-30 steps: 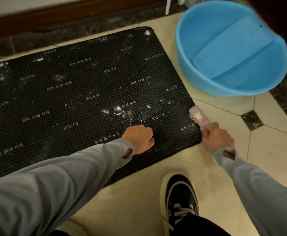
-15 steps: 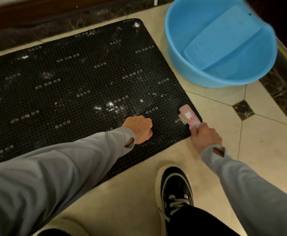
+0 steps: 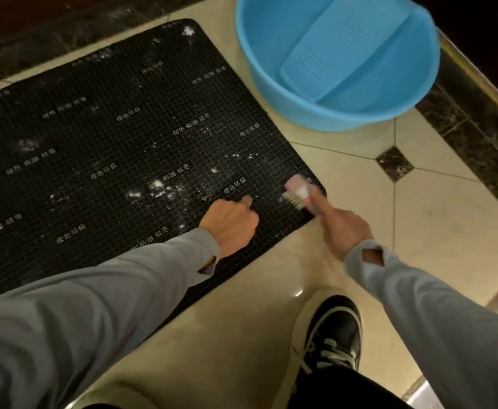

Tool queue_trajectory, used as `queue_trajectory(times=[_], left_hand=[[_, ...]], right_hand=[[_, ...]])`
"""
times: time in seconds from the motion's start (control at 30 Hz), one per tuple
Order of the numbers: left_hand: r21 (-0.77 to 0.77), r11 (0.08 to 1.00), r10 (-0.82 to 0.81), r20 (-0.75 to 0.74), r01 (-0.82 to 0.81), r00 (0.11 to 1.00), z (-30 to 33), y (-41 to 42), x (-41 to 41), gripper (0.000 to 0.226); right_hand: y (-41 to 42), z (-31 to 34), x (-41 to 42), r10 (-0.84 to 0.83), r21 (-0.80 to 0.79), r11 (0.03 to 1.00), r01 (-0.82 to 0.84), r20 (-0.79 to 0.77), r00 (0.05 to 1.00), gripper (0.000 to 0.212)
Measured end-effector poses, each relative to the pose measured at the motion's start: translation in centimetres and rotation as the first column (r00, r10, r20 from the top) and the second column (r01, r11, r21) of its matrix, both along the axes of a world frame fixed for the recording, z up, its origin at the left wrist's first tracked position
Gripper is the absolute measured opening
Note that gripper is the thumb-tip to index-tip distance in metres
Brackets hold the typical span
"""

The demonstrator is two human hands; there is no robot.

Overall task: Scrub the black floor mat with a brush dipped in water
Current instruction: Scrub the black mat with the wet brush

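We see a black mat [image 3: 100, 137] crossed by a fine pale grid, with small white printed characters and scattered white specks. The brush [image 3: 297, 188] is pink with pale bristles. The basin [image 3: 324, 101] is bright blue. Our sleeves [image 3: 100, 314] are grey. The floor [image 3: 436, 219] is cream tile with dark marbled diamond insets and border. The shoe [image 3: 335, 329] is black, with white laces.

Right hand [image 3: 343, 227] holds brush [image 3: 298, 193] on mat [image 3: 123, 143].

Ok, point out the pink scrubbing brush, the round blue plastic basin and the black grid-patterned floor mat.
pink scrubbing brush [image 3: 296, 191]: head view, on its pink back.
round blue plastic basin [image 3: 298, 101]: head view, on its outer wall.
black grid-patterned floor mat [image 3: 109, 143]: head view, on bare surface.
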State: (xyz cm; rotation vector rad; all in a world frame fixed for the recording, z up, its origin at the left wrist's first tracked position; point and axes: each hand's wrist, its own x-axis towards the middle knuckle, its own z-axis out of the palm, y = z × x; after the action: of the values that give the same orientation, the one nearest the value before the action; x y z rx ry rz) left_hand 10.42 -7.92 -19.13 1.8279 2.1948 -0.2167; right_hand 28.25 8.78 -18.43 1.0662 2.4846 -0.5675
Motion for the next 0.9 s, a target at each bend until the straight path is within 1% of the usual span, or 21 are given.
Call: queue_trajectory(times=[0.07, 0.1, 0.17, 0.2, 0.23, 0.3, 0.33, 0.37, 0.4, 0.43, 0.47, 0.5, 0.57, 0.6, 0.67, 0.7, 0.73, 0.77, 0.83, 0.87, 0.9], left_hand=[[-0.009, 1.0, 0.003, 0.009, -0.003, 1.0, 0.3, 0.3, -0.3, 0.033], [-0.01, 1.0, 0.002, 0.017, -0.002, 1.0, 0.3, 0.5, -0.4, 0.033], [0.015, 0.999, 0.037, 0.051, -0.038, 0.998, 0.3, 0.6, -0.5, 0.033], [0.027, 0.997, 0.064, 0.063, -0.066, 0.996, 0.2, 0.6, -0.7, 0.034], [0.036, 0.995, 0.088, 0.072, -0.09, 0.994, 0.2, 0.6, -0.7, 0.034], [0.033, 0.993, 0.113, 0.076, -0.116, 0.991, 0.3, 0.5, -0.8, 0.033], [0.03, 0.992, 0.12, 0.072, -0.123, 0.99, 0.3, 0.5, -0.9, 0.032], [0.024, 0.992, 0.119, 0.059, -0.12, 0.991, 0.3, 0.5, -0.9, 0.032], [0.018, 0.994, 0.108, 0.05, -0.109, 0.993, 0.4, 0.5, -0.9, 0.032], [0.014, 0.995, 0.097, 0.049, -0.098, 0.994, 0.4, 0.6, -1.0, 0.032], [0.01, 0.995, 0.095, 0.056, -0.095, 0.994, 0.4, 0.6, -1.0, 0.032], [0.007, 0.996, 0.093, 0.065, -0.093, 0.994, 0.5, 0.5, -1.0, 0.032], [0.019, 0.997, 0.079, 0.067, -0.081, 0.995, 0.6, 0.5, -1.0, 0.032], [0.026, 0.997, 0.076, 0.07, -0.078, 0.995, 0.6, 0.5, -1.0, 0.032], [0.025, 0.996, 0.088, 0.065, -0.089, 0.994, 0.3, 0.5, -1.2, 0.033], [0.02, 0.995, 0.096, 0.064, -0.098, 0.993, 0.2, 0.3, -1.1, 0.033], [0.016, 0.995, 0.101, 0.063, -0.102, 0.993, 0.1, 0.3, -1.1, 0.032], [0.016, 0.995, 0.1, 0.062, -0.101, 0.993, 0.2, 0.3, -1.1, 0.031], [0.029, 0.996, 0.086, 0.064, -0.088, 0.994, 0.4, 0.3, -1.1, 0.032], [0.03, 0.996, 0.082, 0.068, -0.085, 0.994, 0.5, 0.2, -1.1, 0.033], [0.03, 0.996, 0.078, 0.069, -0.08, 0.995, 0.5, 0.2, -1.1, 0.033]], right_hand=[[1.7, 0.1, 0.5, 0.032, 0.106, 0.994, -0.04, 0.076, 0.997, 0.067], [2.2, -0.2, 0.4, 0.018, 0.132, 0.991, -0.027, 0.073, 0.997, 0.07], [2.0, -0.3, 0.0, -0.058, 0.148, 0.987, 0.06, -0.022, 0.998, 0.068], [1.0, -0.1, -0.5, -0.059, 0.159, 0.985, 0.067, -0.051, 0.997, 0.069], [-0.4, 0.1, -1.1, -0.039, 0.136, 0.99, 0.048, -0.07, 0.997, 0.07], [-3.6, -0.3, -1.5, 0.11, 0.067, 0.992, -0.105, -0.084, 0.99, 0.073], [-5.3, -0.8, -1.3, 0.189, 0.067, 0.98, -0.185, -0.065, 0.98, 0.073], [-6.0, -1.2, -1.1, 0.234, 0.073, 0.97, -0.233, -0.005, 0.972, 0.069], [-5.6, -1.3, -1.1, 0.176, 0.082, 0.981, -0.177, 0.022, 0.984, 0.06], [-4.4, -1.5, -0.9, 0.078, 0.101, 0.992, -0.078, 0.007, 0.997, 0.049], [-2.9, -1.2, -0.9, -0.038, 0.104, 0.994, 0.038, -0.005, 0.999, 0.045], [-1.7, -1.0, -0.8, -0.085, 0.118, 0.989, 0.087, -0.023, 0.996, 0.048], [-0.4, -0.2, -0.9, -0.053, 0.173, 0.984, 0.054, -0.009, 0.999, 0.061], [-0.9, 0.1, -1.2, -0.061, 0.157, 0.985, 0.07, -0.062, 0.996, 0.059], [-3.5, 0.3, -2.1, -0.052, 0.052, 0.997, 0.06, -0.143, 0.988, 0.043], [-5.0, -0.1, -2.1, 0.012, 0.02, 1.0, -0.009, -0.143, 0.99, 0.038], [-5.8, -0.4, -1.8, 0.068, 0.004, 0.998, -0.068, -0.107, 0.992, 0.035], [-5.5, -1.0, -1.4, 0.088, 0.014, 0.996, -0.087, -0.08, 0.993, 0.038], [-2.9, -1.7, -1.2, -0.02, 0.124, 0.992, 0.024, -0.035, 0.999, 0.049], [-1.5, -1.6, -0.9, -0.06, 0.17, 0.984, 0.062, -0.013, 0.998, 0.049], [-0.4, -1.2, -0.9, -0.068, 0.211, 0.975, 0.063, 0.019, 0.997, 0.053]])
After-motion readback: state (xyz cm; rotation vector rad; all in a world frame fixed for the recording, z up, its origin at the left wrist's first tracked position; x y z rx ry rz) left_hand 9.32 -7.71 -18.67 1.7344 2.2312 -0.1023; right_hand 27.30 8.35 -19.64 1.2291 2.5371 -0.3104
